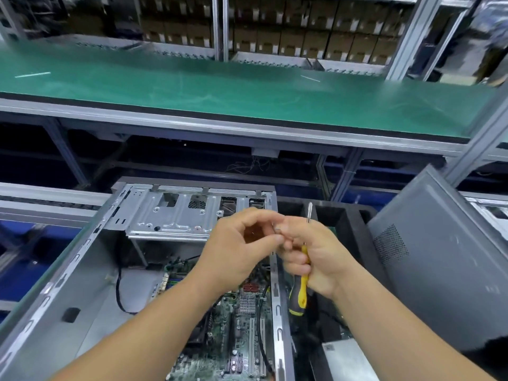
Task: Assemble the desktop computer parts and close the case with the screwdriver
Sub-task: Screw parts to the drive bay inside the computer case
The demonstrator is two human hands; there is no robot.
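Computer case [82, 270] open-topped below both hands, motherboard [236, 325] exposed inside, right hand [316, 257] clenched round yellow-black screwdriver [299, 295] above case's right rim, left hand [242, 248] pinching a small screw [278, 230] beside it, grey side panel [439, 257] leaning at right.

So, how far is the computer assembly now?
Done: the motherboard sits inside the open case. In hand: the right hand grips the screwdriver while the left hand pinches something small, perhaps a screw. Left: the side panel leans nearby, not fitted.
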